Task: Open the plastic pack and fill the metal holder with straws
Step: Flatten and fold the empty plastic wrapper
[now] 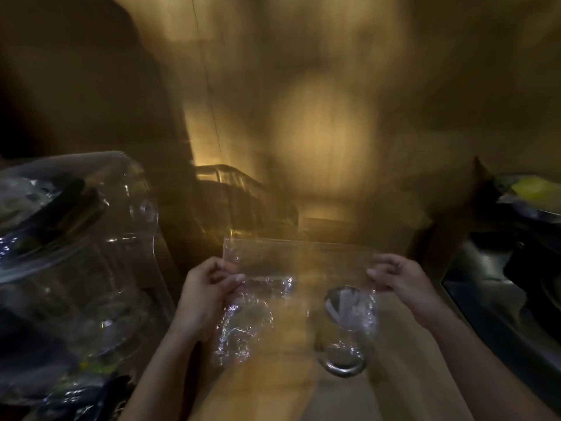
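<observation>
The view is dim and blurred by motion. Stretched between both hands, a clear plastic pack point(291, 262) hangs above a wooden counter. My left hand point(209, 287) pinches its left edge and my right hand point(400, 278) pinches its right edge. Below and behind the pack stands the metal holder point(343, 357), a shiny cylinder. White straws point(346, 302) show at its mouth, seen partly through the crinkled plastic. I cannot tell whether the pack holds anything.
Clear plastic containers point(91, 253) with dark items fill the left side. A glass or wire rack point(230, 189) stands at the back. A metal sink or tray point(501, 287) with dark things and a yellow object point(531, 189) lies at the right. A wooden wall rises behind.
</observation>
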`<state>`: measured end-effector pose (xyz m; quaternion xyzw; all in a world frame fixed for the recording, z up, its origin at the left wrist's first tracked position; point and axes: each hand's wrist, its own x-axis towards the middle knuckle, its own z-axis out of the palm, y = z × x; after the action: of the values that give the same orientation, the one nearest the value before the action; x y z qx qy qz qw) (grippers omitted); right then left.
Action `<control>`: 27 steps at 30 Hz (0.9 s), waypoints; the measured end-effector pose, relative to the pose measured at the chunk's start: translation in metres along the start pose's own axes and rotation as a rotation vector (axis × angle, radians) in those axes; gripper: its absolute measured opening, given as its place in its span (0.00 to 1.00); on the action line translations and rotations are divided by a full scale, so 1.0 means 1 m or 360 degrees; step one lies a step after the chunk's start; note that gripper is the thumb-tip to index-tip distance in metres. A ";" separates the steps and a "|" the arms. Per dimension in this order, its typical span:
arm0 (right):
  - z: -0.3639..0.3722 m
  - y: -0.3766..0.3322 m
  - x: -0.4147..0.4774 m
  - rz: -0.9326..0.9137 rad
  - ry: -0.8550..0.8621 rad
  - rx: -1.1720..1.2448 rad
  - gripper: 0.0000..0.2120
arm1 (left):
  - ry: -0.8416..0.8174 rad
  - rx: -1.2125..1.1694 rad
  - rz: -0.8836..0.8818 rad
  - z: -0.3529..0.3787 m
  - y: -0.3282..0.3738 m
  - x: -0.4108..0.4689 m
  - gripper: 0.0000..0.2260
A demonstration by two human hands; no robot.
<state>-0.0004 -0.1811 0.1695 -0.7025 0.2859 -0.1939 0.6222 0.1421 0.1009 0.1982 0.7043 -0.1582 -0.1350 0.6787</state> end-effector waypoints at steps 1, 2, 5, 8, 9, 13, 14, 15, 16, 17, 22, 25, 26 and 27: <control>0.001 -0.003 0.000 -0.0038 0.0126 -0.0184 0.18 | -0.0001 0.0111 0.0083 -0.002 0.003 0.001 0.08; 0.001 -0.006 -0.001 -0.0099 0.0238 -0.0414 0.19 | -0.0020 0.0274 0.0184 -0.003 0.007 0.002 0.09; 0.002 -0.018 -0.008 -0.0450 0.0237 -0.0888 0.21 | -0.0187 0.0744 0.0451 -0.006 0.025 0.003 0.10; 0.011 -0.034 -0.018 -0.0628 -0.0247 -0.0878 0.23 | -0.0370 0.1024 0.0651 -0.001 0.044 0.001 0.08; 0.016 -0.039 -0.022 -0.0606 -0.0428 -0.0880 0.24 | -0.0422 0.1091 0.0707 0.003 0.050 -0.001 0.08; 0.032 -0.050 -0.037 -0.0397 -0.0850 -0.0579 0.26 | -0.0525 0.1255 0.0865 0.018 0.063 -0.007 0.04; 0.034 -0.051 -0.040 -0.0373 -0.0874 -0.0512 0.27 | -0.0517 0.1267 0.0867 0.020 0.064 -0.008 0.04; 0.036 -0.051 -0.043 -0.0353 -0.0897 -0.0470 0.29 | -0.0504 0.1281 0.0857 0.021 0.064 -0.008 0.04; 0.038 -0.050 -0.044 -0.0339 -0.0919 -0.0446 0.30 | -0.0494 0.1307 0.0847 0.021 0.064 -0.008 0.07; 0.040 -0.049 -0.045 -0.0334 -0.0926 -0.0445 0.30 | -0.0487 0.1348 0.0844 0.021 0.063 -0.008 0.10; 0.044 -0.040 -0.043 -0.0345 -0.0711 -0.0510 0.10 | -0.0573 0.1329 0.0780 0.018 0.057 -0.009 0.09; 0.038 -0.035 -0.043 -0.0373 -0.0612 -0.0380 0.07 | -0.0559 0.1038 0.0536 0.003 0.057 -0.005 0.07; 0.036 -0.035 -0.043 -0.0374 -0.0590 -0.0301 0.07 | -0.0554 0.0888 0.0442 -0.003 0.058 -0.003 0.04; 0.032 -0.034 -0.042 -0.0372 -0.0572 -0.0213 0.07 | -0.0546 0.0710 0.0372 -0.010 0.056 -0.001 0.07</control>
<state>-0.0068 -0.1271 0.2017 -0.7938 0.0992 -0.1168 0.5885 0.1429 0.1094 0.2546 0.7799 -0.3763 -0.1349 0.4817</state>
